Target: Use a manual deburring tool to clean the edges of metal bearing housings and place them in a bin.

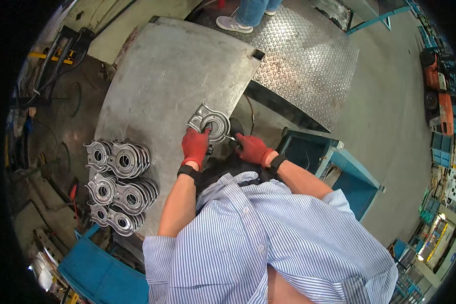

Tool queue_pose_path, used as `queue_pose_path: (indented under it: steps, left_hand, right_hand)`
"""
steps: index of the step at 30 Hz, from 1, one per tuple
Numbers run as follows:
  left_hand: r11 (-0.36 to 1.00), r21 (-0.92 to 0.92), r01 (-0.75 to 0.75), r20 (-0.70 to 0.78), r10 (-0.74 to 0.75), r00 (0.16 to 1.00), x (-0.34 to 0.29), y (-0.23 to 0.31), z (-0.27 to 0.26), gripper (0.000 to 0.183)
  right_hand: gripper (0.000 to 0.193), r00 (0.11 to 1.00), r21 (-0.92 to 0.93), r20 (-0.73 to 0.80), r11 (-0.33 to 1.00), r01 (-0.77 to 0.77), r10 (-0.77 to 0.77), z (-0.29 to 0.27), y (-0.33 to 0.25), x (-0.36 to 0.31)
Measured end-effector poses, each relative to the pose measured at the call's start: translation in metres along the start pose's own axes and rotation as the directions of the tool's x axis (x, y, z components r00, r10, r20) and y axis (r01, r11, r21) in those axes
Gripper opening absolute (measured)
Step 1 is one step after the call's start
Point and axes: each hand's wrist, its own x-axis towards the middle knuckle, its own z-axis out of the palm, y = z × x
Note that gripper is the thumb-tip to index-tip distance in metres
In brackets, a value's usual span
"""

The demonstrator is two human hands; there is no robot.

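Observation:
A stamped metal bracket (215, 124) with a round ringed centre lies at the right edge of the metal table (172, 66). My left hand (194, 147), in a red glove, is closed on its near side, with a finger or thumb at the central ring. In my right hand (254, 150), also red-gloved, is a thin metal-tipped tool (230, 138); its tip meets the bracket's lower right rim. The tool's exact kind is too small to tell. Left of my left arm, several similar brackets (129, 161) stand in overlapping stacked rows on the table.
Blue metal bins (357, 187) stand right of me, and another blue container (104, 268) is at lower left. Beyond the table, a person's legs (251, 12) show on a diamond-plate platform (309, 61). An orange forklift (441, 101) is at far right.

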Motion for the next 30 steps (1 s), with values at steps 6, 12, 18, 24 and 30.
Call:
queue_pose_path:
  steps: [6,12,18,24,30]
  left_hand:
    - [0.993,0.073,-0.087,-0.06,0.092,0.994,0.006,-0.012,0.013,0.056]
    - [0.992,0.117,-0.043,-0.017,0.045,0.999,0.006,-0.008,0.011,0.056]
    - [0.995,0.079,-0.054,-0.022,0.056,0.998,0.005,-0.007,0.01,0.056]
    - [0.997,0.048,-0.053,-0.007,0.054,0.999,0.001,-0.002,0.004,0.056]
    - [0.998,0.027,-0.057,-0.001,0.057,0.998,0.004,-0.009,0.007,0.055]
  right_hand:
    - [0.046,1.0,-0.013,0.014,1.0,0.005,-0.005,0.004,0.002,-0.001]
    - [0.047,0.996,-0.003,-0.085,1.0,-0.01,0.01,0.012,0.003,-0.005]
    - [0.031,0.979,-0.001,-0.199,0.999,0.046,-0.046,0.018,0.003,-0.007]
    - [0.031,0.974,0.049,-0.226,0.998,0.045,-0.033,0.021,0.002,-0.006]
    - [0.031,0.977,0.054,-0.213,0.998,0.014,-0.002,0.019,-0.002,-0.008]
